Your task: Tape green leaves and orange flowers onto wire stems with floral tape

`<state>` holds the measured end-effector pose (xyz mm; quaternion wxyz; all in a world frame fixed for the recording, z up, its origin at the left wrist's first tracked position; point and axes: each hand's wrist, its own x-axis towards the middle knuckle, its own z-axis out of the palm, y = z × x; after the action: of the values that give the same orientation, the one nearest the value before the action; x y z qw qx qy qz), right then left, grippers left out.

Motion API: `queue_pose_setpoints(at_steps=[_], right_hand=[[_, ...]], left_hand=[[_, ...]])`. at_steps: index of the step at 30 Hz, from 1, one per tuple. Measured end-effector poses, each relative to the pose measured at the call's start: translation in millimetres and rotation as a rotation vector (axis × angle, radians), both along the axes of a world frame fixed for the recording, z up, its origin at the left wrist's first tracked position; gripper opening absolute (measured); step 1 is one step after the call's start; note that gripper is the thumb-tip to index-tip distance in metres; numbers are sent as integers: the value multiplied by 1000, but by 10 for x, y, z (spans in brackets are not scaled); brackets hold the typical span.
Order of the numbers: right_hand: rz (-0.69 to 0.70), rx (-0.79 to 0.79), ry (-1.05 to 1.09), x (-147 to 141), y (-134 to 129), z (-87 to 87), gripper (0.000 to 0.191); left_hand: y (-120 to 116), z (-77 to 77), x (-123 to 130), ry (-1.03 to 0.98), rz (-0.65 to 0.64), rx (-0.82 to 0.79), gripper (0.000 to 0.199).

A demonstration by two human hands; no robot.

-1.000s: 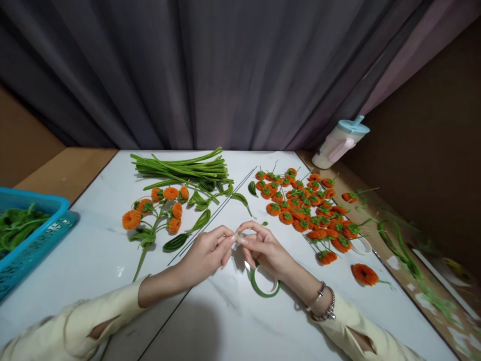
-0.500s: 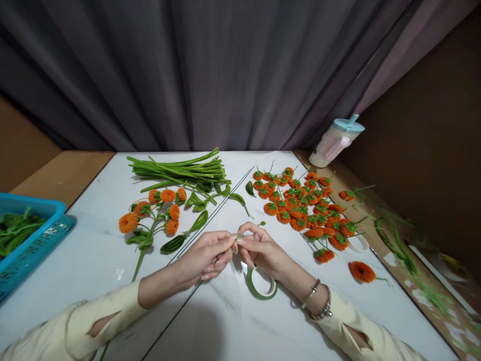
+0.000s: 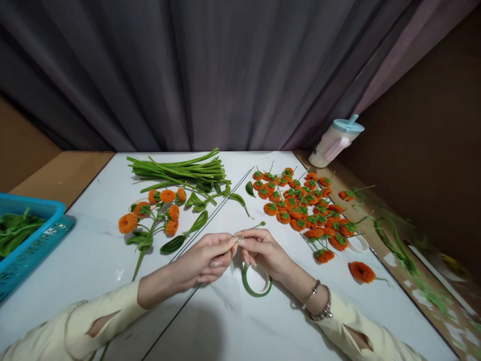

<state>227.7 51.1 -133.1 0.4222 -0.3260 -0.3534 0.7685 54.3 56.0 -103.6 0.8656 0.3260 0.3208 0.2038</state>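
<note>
My left hand [image 3: 212, 258] and my right hand [image 3: 265, 250] meet fingertip to fingertip over the table, both pinched closed. A tiny pale-green bit of floral tape shows between them; whatever else the left fingers grip is too small to make out. Just under my right fingers is the roll of green floral tape [image 3: 246, 288], shifted as the hands work. Beyond the right knuckles a thin green stem with a small bud-like tip [image 3: 262, 223] pokes out. To the left lies a branch of orange pipe-cleaner flowers [image 3: 173, 212] with green leaves.
Green pipe-cleaner stems [image 3: 188, 169] are bundled at the back. Many small orange flowers [image 3: 300, 212] crowd the right side, near a white tape roll [image 3: 358, 243]. A blue basket [image 3: 56, 206] stands left, a lidded cup [image 3: 330, 145] back right. Dark thin wires lie mid-table.
The tape roll has shifted slightly left and up. My right fingers have curled in lower and closer, while both hands remain pinched together at nearly the same spot.
</note>
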Motion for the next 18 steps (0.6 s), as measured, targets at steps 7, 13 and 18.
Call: queue_pose_setpoints(at_steps=[7,13,18], right_hand=[[20,-23,-52,12,3,47,19],[37,-19,-34,7,13,40,20],[13,-53,13,10,17,-15,19]], left_hand=[[6,-35,7,-23,-15,18,33],[10,-53,23,-24,10,35,31],[1,-22,35,-11,40,72,36]])
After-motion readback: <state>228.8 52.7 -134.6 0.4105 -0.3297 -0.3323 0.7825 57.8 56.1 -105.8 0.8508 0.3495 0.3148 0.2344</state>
